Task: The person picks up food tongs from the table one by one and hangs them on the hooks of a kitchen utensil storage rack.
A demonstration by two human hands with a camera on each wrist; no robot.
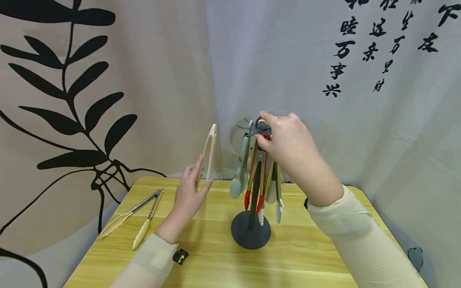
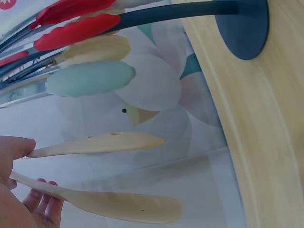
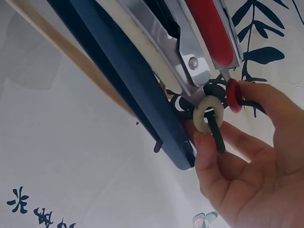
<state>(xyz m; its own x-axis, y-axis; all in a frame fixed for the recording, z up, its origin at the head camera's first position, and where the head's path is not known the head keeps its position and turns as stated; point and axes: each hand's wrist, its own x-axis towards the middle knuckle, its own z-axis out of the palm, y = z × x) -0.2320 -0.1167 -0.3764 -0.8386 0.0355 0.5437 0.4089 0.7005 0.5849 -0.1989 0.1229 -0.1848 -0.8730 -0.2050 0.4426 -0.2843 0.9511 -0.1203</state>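
Note:
My left hand [image 1: 188, 193] holds pale wooden-looking tongs [image 1: 212, 146] with the joined end up. In the left wrist view, thumb and fingers lie on the two arms, whose broad ends [image 2: 128, 205] point toward the table side, apart from each other. My right hand [image 1: 289, 140] grips the top of a dark utensil stand [image 1: 251, 232], its fingers around the hooks in the right wrist view. There they meet a red ring [image 3: 233, 96] and a beige ring [image 3: 209, 114]. Several tongs hang from the stand, among them light-green tongs [image 1: 235, 188] and red-tipped tongs [image 1: 260, 204].
Metal tongs with cream tips [image 1: 143, 234] lie spread on the left of the wooden table [image 1: 295, 256]. Behind the table hangs a pale curtain [image 1: 173, 80] with dark leaf and character prints. A small black device [image 1: 180, 257] sits at the left wrist.

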